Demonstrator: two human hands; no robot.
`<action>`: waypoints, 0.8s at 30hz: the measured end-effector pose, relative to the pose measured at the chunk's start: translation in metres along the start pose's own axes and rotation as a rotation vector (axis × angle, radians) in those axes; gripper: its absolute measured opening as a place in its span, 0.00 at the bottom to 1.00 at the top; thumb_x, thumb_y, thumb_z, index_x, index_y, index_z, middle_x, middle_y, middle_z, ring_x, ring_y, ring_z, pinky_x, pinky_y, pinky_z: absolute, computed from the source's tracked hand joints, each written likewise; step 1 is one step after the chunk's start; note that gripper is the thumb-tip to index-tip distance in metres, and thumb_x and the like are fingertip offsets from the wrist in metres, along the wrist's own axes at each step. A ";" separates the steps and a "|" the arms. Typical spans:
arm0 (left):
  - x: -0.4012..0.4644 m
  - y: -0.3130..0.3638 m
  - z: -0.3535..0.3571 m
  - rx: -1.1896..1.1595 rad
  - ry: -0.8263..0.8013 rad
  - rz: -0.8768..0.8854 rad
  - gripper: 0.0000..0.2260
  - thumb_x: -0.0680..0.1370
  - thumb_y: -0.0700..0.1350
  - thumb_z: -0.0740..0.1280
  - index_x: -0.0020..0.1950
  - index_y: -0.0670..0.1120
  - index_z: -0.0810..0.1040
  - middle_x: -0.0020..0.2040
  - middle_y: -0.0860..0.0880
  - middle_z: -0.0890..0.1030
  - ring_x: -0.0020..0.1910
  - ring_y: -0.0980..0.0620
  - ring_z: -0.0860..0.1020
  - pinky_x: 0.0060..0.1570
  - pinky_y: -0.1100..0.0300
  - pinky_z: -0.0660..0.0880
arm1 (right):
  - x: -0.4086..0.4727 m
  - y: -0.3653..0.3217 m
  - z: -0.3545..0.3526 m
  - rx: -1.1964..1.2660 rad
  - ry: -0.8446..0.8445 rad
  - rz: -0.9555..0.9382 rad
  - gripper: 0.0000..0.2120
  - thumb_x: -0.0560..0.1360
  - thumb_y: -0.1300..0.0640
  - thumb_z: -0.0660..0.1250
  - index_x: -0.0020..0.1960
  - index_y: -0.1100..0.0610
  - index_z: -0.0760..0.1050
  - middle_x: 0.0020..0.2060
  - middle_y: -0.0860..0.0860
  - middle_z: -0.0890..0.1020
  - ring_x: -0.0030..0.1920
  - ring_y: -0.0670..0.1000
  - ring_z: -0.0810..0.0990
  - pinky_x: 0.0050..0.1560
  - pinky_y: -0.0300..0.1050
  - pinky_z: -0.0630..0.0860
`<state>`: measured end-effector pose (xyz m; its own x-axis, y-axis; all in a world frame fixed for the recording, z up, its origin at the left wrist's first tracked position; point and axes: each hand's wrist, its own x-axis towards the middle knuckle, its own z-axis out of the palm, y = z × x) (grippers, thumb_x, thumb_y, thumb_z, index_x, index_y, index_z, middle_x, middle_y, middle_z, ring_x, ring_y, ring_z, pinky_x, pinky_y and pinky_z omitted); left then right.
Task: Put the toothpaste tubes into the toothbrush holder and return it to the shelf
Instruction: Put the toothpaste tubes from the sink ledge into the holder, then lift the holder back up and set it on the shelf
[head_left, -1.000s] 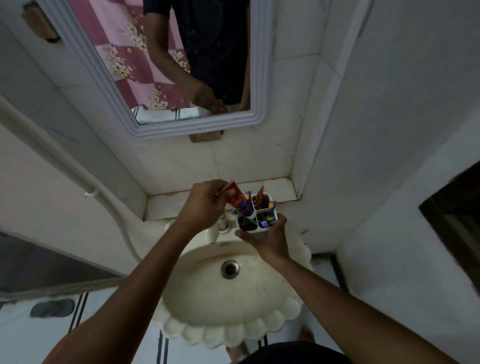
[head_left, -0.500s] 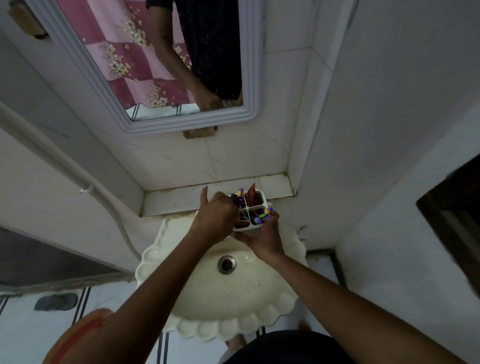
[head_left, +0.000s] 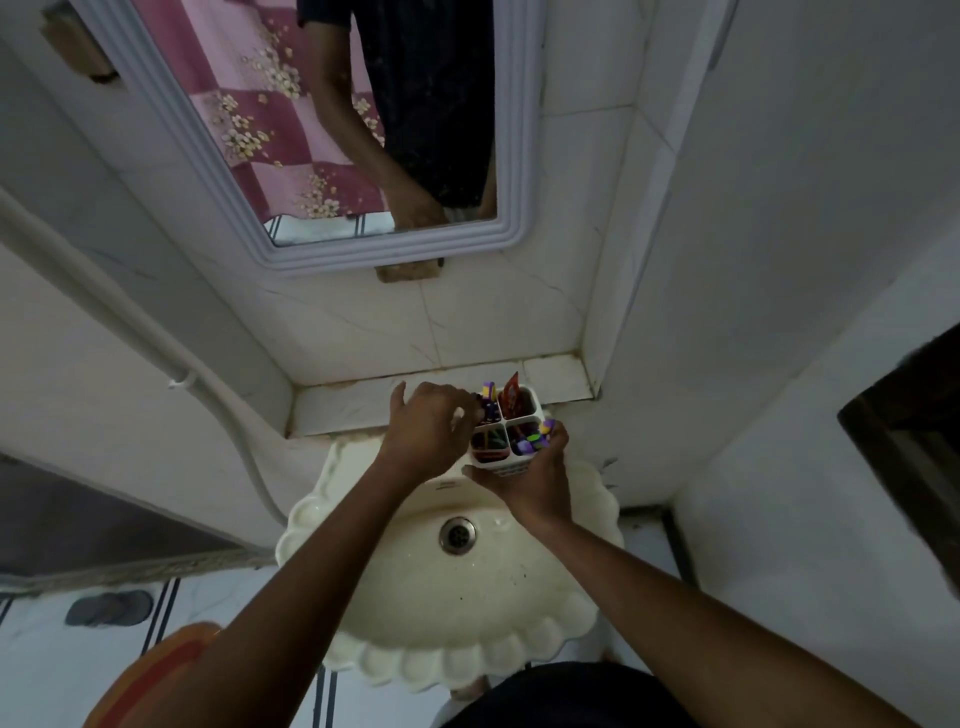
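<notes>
Raised slightly, holder (head_left: 506, 434) sits gripped between both hands over sink (head_left: 467, 597).

- One white plastic four-compartment toothbrush holder (head_left: 506, 434)
- One red toothpaste tube (head_left: 511, 391) standing up in it
- Two bare hands
- One cream scalloped basin (head_left: 467, 618)
- One white-framed mirror (head_left: 395, 249)

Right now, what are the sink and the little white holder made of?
The sink looks like glazed ceramic: cream, glossy, with a scalloped rim, though the look leaves it open. The holder looks like white plastic: thin dividing walls and a slotted base. The shelf behind it looks like polished stone or tile, faintly veined.
</notes>
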<state>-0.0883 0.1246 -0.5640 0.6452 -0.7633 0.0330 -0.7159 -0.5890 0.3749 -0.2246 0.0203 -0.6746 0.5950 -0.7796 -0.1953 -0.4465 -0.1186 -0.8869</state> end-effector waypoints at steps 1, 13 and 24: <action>-0.001 -0.006 -0.002 -0.074 0.058 -0.027 0.09 0.84 0.54 0.66 0.57 0.55 0.85 0.57 0.57 0.87 0.63 0.49 0.81 0.76 0.32 0.63 | -0.001 -0.001 0.002 0.004 0.016 -0.006 0.69 0.55 0.30 0.89 0.83 0.47 0.54 0.73 0.50 0.80 0.70 0.55 0.82 0.66 0.54 0.83; -0.017 -0.048 -0.032 -0.333 0.296 -0.115 0.16 0.84 0.53 0.69 0.68 0.46 0.82 0.64 0.50 0.84 0.63 0.50 0.82 0.64 0.51 0.78 | 0.002 -0.029 -0.005 0.087 0.218 -0.105 0.55 0.56 0.44 0.94 0.76 0.50 0.72 0.62 0.47 0.86 0.60 0.51 0.87 0.50 0.25 0.77; -0.001 0.012 -0.127 -0.284 0.497 0.112 0.17 0.83 0.54 0.70 0.68 0.46 0.82 0.63 0.48 0.85 0.62 0.50 0.82 0.63 0.53 0.77 | -0.008 -0.169 -0.095 0.254 0.381 -0.456 0.52 0.56 0.39 0.91 0.74 0.51 0.75 0.63 0.46 0.86 0.59 0.42 0.86 0.54 0.34 0.82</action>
<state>-0.0634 0.1516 -0.4416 0.6666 -0.5599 0.4922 -0.7316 -0.3649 0.5758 -0.2178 -0.0117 -0.4836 0.3881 -0.8546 0.3450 -0.0052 -0.3764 -0.9265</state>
